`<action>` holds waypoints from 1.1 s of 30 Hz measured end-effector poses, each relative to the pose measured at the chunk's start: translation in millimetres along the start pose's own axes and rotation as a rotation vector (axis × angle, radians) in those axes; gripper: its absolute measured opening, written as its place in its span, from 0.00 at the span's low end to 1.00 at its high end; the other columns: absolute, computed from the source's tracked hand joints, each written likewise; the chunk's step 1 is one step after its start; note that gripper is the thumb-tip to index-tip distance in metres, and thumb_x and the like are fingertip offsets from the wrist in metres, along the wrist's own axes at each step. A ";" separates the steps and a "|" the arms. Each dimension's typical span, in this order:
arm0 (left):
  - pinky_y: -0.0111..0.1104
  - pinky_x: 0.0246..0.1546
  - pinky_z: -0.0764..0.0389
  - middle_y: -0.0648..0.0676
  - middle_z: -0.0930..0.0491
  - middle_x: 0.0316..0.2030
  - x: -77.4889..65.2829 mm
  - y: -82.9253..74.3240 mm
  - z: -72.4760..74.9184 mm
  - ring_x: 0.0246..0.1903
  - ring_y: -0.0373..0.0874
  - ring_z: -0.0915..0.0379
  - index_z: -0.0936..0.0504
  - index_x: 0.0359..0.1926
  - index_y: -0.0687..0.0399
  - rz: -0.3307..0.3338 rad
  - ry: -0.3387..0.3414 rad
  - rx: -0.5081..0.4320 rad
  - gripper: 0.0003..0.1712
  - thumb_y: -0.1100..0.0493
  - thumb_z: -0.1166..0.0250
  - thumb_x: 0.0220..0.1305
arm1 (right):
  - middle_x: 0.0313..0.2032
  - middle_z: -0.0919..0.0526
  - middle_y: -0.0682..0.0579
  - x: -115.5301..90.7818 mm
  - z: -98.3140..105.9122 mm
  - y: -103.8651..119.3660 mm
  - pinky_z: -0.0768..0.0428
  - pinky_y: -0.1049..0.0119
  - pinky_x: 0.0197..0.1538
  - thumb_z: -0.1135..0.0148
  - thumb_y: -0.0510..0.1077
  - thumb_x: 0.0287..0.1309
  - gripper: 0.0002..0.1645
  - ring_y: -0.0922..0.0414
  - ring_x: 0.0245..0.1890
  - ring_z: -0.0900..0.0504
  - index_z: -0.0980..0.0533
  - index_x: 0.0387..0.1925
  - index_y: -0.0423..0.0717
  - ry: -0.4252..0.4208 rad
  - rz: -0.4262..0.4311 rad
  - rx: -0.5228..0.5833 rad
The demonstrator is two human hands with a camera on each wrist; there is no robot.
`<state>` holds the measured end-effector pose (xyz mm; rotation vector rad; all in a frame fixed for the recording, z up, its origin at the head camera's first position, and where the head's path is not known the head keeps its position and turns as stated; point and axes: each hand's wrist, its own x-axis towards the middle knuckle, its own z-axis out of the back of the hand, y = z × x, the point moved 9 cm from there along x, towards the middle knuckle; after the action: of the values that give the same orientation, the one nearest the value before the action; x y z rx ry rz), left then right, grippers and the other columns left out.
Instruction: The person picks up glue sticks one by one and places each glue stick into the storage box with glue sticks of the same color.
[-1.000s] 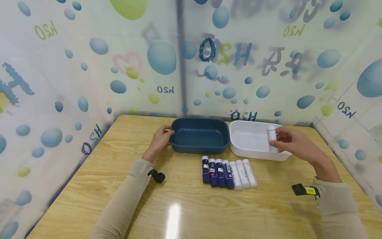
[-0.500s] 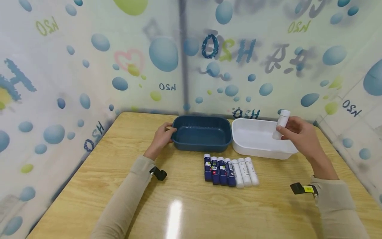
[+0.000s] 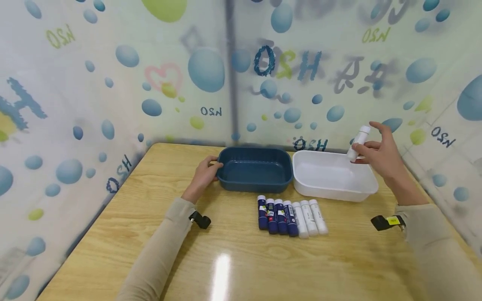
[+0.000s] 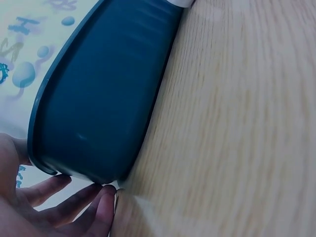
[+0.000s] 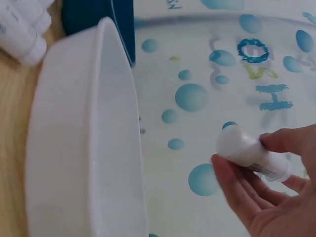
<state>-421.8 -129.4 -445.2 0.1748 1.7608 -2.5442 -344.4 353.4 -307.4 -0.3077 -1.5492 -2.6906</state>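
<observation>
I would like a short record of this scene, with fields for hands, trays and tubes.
Left hand: holds the blue tray by its left end
Right hand: holds a tilted white tube, raised clear of the white tray
Trays: side by side, blue left of white
Row on table, left to right: four dark blue tubes, three white tubes

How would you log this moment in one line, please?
Left grip: holds blue tray | right grip: holds white tube, clear of white tray | table: four navy tubes, three white tubes
</observation>
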 end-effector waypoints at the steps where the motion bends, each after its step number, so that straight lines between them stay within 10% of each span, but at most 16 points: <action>1: 0.33 0.42 0.18 0.61 0.23 0.63 0.3 0.4 0.5 0.47 0.49 0.21 0.30 0.71 0.50 0.002 0.004 0.000 0.27 0.48 0.44 0.77 | 0.40 0.17 0.61 5.4 -0.4 1.3 0.12 0.68 0.36 0.39 0.46 0.73 0.50 0.68 0.30 0.13 0.59 0.82 0.47 0.028 -0.004 -0.028; 8: 0.33 0.45 0.17 0.62 0.23 0.62 1.5 0.8 2.5 0.53 0.51 0.21 0.30 0.72 0.51 -0.002 0.008 -0.008 0.27 0.48 0.45 0.77 | 0.58 0.27 0.24 37.0 -4.2 3.1 0.10 0.57 0.41 0.38 0.47 0.72 0.50 0.52 0.40 0.13 0.58 0.79 0.38 0.192 -0.075 -0.302; 18: 0.34 0.45 0.17 0.61 0.24 0.62 -0.4 2.2 2.0 0.53 0.51 0.22 0.30 0.73 0.50 0.019 0.018 -0.004 0.28 0.48 0.45 0.78 | 0.53 0.30 0.26 55.2 -21.7 -26.8 0.11 0.52 0.42 0.35 0.39 0.67 0.43 0.46 0.38 0.16 0.52 0.71 0.33 0.531 -0.211 -0.524; 33: 0.34 0.44 0.17 0.61 0.23 0.61 0.1 2.4 1.8 0.51 0.50 0.22 0.29 0.72 0.50 0.018 0.026 -0.009 0.28 0.48 0.44 0.77 | 0.41 0.23 0.34 51.3 -42.3 -80.2 0.11 0.60 0.40 0.31 0.35 0.62 0.33 0.52 0.34 0.16 0.42 0.57 0.28 0.736 -0.323 -0.658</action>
<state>-421.8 -132.0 -446.9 0.2238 1.7713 -2.5326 -410.8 361.7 -387.2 0.9024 -0.5309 -2.9192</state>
